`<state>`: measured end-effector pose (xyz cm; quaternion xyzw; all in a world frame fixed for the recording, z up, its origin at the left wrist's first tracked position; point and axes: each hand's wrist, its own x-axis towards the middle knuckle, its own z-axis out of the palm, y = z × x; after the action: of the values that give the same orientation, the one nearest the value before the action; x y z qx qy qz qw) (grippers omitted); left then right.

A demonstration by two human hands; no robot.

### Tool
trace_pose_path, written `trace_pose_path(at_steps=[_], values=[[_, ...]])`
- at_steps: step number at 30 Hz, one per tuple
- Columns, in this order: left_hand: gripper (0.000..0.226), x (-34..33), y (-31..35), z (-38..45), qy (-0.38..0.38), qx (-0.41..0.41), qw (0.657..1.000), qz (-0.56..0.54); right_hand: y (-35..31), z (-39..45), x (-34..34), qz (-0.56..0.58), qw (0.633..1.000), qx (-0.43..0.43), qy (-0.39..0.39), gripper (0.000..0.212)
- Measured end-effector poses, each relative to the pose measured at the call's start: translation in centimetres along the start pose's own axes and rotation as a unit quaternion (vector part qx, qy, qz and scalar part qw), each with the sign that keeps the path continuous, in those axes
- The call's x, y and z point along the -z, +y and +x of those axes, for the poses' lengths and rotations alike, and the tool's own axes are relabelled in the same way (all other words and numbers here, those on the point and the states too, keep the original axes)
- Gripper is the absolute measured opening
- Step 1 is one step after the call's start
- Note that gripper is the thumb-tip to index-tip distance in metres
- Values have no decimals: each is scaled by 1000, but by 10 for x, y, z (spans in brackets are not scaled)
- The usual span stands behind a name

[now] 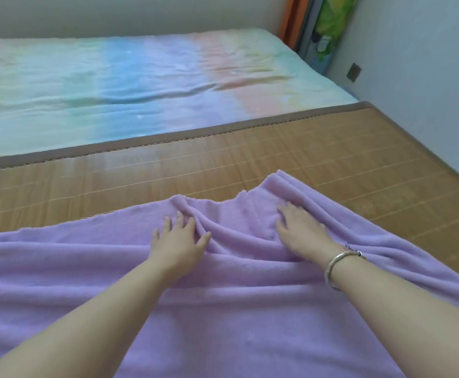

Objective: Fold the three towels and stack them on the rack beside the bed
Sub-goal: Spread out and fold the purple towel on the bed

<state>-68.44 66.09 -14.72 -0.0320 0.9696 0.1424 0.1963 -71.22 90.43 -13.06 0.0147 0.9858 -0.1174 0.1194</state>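
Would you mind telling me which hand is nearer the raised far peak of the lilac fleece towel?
Right. The right hand lies just below the peak of the lilac fleece towel; the left hand rests farther off, to its left.

Towel on the mat, both hands on the towel

The towel [223, 309] lies spread over the near part of the mat [332, 159] (rumpled where the hands meet it); on the towel the left hand [180, 241] lies left of the right hand [302, 230], and the sheet [141, 85] lies behind the mat.
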Motion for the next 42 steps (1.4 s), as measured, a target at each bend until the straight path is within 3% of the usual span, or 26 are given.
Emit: trace_pose_path(at_steps=[3,10,16,18,20,23,25,26,29,31,33,35,37,38,40,42], values=[[71,2,11,21,7,22,1000,8,22,21,-4,-19,999,7,-41,56],[79,5,30,82,52,39,998,21,57,85,10,17,994,-104,-19,64],[86,6,44,117,57,52,997,27,68,105,3,5,996,-94,-5,64],[79,3,49,116,85,57,994,27,73,110,3,11,997,-72,-10,64],[66,-1,64,108,126,9,992,19,82,112,11,57,998,-22,1,59],[63,-11,111,104,94,-137,986,-18,100,102,27,227,957,46,174,37],[75,-19,148,107,25,-177,983,-45,117,97,34,191,933,15,306,29],[82,-22,162,111,3,-176,983,-51,128,97,34,154,931,-25,329,30],[95,-26,181,121,-27,-145,988,-47,157,105,38,141,957,-139,211,43],[98,-29,179,124,-35,-137,988,-55,159,107,47,232,955,-126,136,31],[95,-31,177,124,-35,-138,987,-72,147,96,55,240,959,-52,140,15],[84,-32,177,125,-27,-133,985,-106,132,72,56,104,977,86,167,13],[68,-30,177,124,-16,-121,981,-151,122,40,51,30,968,219,117,29],[64,-29,177,124,-15,-114,978,-176,120,26,50,59,964,247,75,40],[63,-28,176,123,-15,-112,972,-206,121,13,45,186,959,213,33,52],[66,-27,174,121,-15,-115,970,-211,121,24,39,264,951,129,90,46]])
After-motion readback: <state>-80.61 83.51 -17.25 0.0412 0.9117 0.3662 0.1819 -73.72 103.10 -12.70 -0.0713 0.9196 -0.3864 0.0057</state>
